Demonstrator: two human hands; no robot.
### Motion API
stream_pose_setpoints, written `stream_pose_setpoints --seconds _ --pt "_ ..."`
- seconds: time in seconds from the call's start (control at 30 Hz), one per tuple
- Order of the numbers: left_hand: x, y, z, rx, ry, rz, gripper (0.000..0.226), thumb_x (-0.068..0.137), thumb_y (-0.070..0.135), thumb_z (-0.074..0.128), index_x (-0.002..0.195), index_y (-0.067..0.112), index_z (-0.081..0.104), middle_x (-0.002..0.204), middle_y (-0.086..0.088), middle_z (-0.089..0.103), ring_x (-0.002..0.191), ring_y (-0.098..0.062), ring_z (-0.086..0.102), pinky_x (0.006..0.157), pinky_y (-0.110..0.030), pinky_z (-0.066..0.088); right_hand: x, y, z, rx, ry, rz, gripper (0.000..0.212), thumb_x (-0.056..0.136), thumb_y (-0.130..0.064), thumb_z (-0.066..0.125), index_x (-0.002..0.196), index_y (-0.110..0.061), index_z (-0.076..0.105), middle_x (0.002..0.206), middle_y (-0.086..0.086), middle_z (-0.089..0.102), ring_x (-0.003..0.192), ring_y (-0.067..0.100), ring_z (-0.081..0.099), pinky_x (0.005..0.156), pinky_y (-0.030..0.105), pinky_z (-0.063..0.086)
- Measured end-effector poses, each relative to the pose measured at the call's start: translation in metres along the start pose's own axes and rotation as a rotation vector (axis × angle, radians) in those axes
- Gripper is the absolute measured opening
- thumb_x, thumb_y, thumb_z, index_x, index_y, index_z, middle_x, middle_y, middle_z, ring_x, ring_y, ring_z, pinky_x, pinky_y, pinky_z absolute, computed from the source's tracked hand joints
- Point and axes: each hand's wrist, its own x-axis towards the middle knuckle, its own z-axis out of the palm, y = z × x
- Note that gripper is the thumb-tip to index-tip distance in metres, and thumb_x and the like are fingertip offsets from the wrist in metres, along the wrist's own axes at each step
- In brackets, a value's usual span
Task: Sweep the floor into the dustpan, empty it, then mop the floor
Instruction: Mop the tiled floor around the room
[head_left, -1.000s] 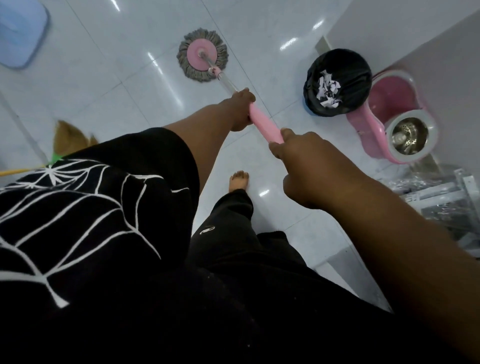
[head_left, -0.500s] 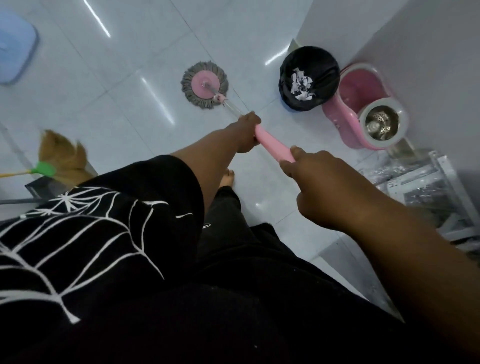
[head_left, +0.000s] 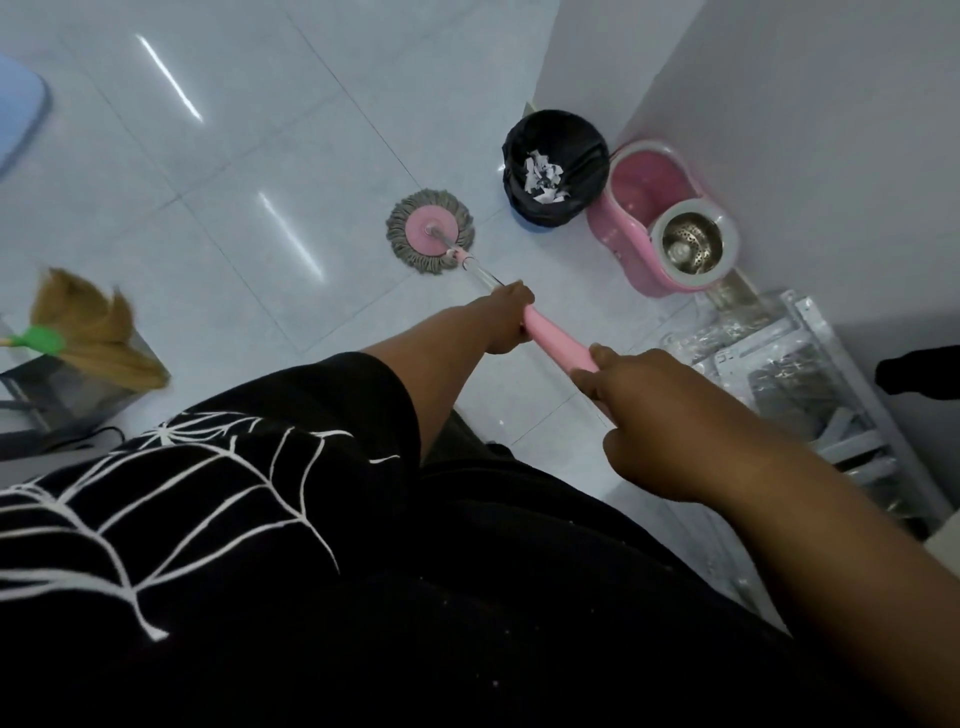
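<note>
Far left, a blue mat (head_left: 21, 119) peeks in at the edge of the white tiled floor (head_left: 218, 171). Below it, the broom (head_left: 91, 332), straw bristles and a green collar, lies across a dark dustpan (head_left: 67, 395) at the left edge of the view. My black shirt with the white web print (head_left: 171, 509) fills the bottom of the view.

Moving to the middle: the mop head (head_left: 430, 238), a pink disc ringed with grey strings, sits flat on the floor, near the bin and a little left of it. Its metal pole runs back toward me into the pink handle (head_left: 558, 343). My left hand (head_left: 506, 322) is wrapped around the front end of that handle, fingers closed tight on it. My right hand (head_left: 654, 410) grips the rear end, closer to my body, fingers curled around it too, thumb on top.

Further right, the bin (head_left: 556, 171) with its black liner stands by the wall corner, torn white paper scraps (head_left: 543, 179) lying inside. Touching it on the right is the pink mop bucket (head_left: 660, 218), set against the wall, its steel spinner basket (head_left: 693, 244) at the near end. Right of my hands there is a pale rack (head_left: 810, 374) on the floor, with plastic wrapping over it.
</note>
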Motion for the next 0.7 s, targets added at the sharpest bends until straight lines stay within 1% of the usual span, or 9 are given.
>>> stream_pose_setpoints --seconds 0.1,0.2,0.27,0.33,0.47,0.53,0.57,0.63,0.7 --pt "0.003 -0.009 -0.003 -0.007 0.002 -0.009 0.053 0.09 0.023 0.066 0.133 0.006 0.041 0.137 -0.014 0.041 0.119 -0.032 0.049 0.098 -0.042 0.042 0.008 -0.003 0.001 0.016 -0.006 0.001 0.042 0.079 -0.006 0.055 0.119 -0.018 0.057 0.129 0.009 0.052 0.087 0.025 0.058 0.072 0.029 0.05" --pt "0.014 -0.02 -0.012 0.008 -0.007 -0.002 0.053 0.09 0.023 0.065 0.134 0.006 0.041 0.139 -0.013 0.038 0.12 -0.031 0.048 0.099 -0.042 0.041 0.024 -0.003 -0.003 0.015 -0.009 -0.003 0.038 0.08 -0.007 0.056 0.116 -0.018 0.057 0.131 0.008 0.051 0.083 0.024 0.056 0.066 0.024 0.041" --pt "0.026 -0.03 -0.022 0.013 -0.006 0.002 0.055 0.09 0.024 0.065 0.136 0.007 0.04 0.141 -0.012 0.036 0.122 -0.03 0.047 0.1 -0.042 0.041 0.039 -0.004 -0.009 0.008 -0.006 -0.002 0.042 0.083 -0.008 0.058 0.123 -0.019 0.056 0.136 0.007 0.049 0.087 0.023 0.057 0.07 0.022 0.038" --pt "0.038 -0.042 -0.035 0.005 0.004 0.001 0.059 0.09 0.025 0.066 0.139 0.008 0.037 0.147 -0.012 0.032 0.129 -0.031 0.043 0.104 -0.042 0.039 0.058 -0.006 -0.02 0.021 0.009 -0.001 0.044 0.084 -0.01 0.06 0.127 -0.019 0.055 0.14 0.007 0.047 0.092 0.022 0.058 0.074 0.023 0.041" --pt "0.068 -0.074 -0.074 -0.025 0.013 -0.019 0.065 0.091 0.023 0.064 0.145 0.008 0.031 0.159 -0.014 0.016 0.146 -0.031 0.021 0.113 -0.041 0.029 0.106 -0.014 -0.052 0.039 0.032 -0.005 0.043 0.085 -0.01 0.061 0.126 -0.018 0.054 0.138 0.006 0.047 0.085 0.021 0.054 0.075 0.026 0.045" --pt "0.086 -0.093 -0.099 -0.04 0.012 -0.033 0.065 0.091 0.021 0.064 0.145 0.008 0.029 0.159 -0.015 0.015 0.145 -0.033 0.022 0.112 -0.04 0.029 0.134 -0.023 -0.071 0.048 0.032 -0.003 0.045 0.086 -0.011 0.061 0.129 -0.018 0.053 0.142 0.007 0.045 0.094 0.023 0.058 0.081 0.027 0.047" --pt "0.094 -0.103 -0.113 -0.039 0.007 -0.043 0.065 0.091 0.02 0.064 0.145 0.008 0.029 0.159 -0.015 0.014 0.145 -0.033 0.022 0.112 -0.04 0.028 0.15 -0.028 -0.08 0.054 0.03 -0.005 0.045 0.085 -0.011 0.061 0.129 -0.018 0.052 0.143 0.008 0.043 0.097 0.024 0.059 0.082 0.027 0.047" --pt "0.111 -0.123 -0.144 -0.022 -0.009 -0.062 0.067 0.092 0.02 0.063 0.147 0.009 0.026 0.161 -0.014 0.008 0.146 -0.032 0.019 0.114 -0.039 0.027 0.182 -0.038 -0.1 0.06 0.032 -0.007 0.046 0.085 -0.01 0.061 0.129 -0.017 0.052 0.146 0.01 0.04 0.098 0.026 0.059 0.081 0.028 0.046" --pt "0.128 -0.143 -0.174 -0.003 -0.02 -0.067 0.067 0.092 0.02 0.062 0.147 0.01 0.026 0.161 -0.014 0.008 0.146 -0.032 0.022 0.113 -0.04 0.029 0.214 -0.047 -0.119 0.074 0.04 0.003 0.047 0.085 -0.01 0.06 0.131 -0.017 0.052 0.146 0.011 0.041 0.096 0.026 0.06 0.078 0.029 0.046"
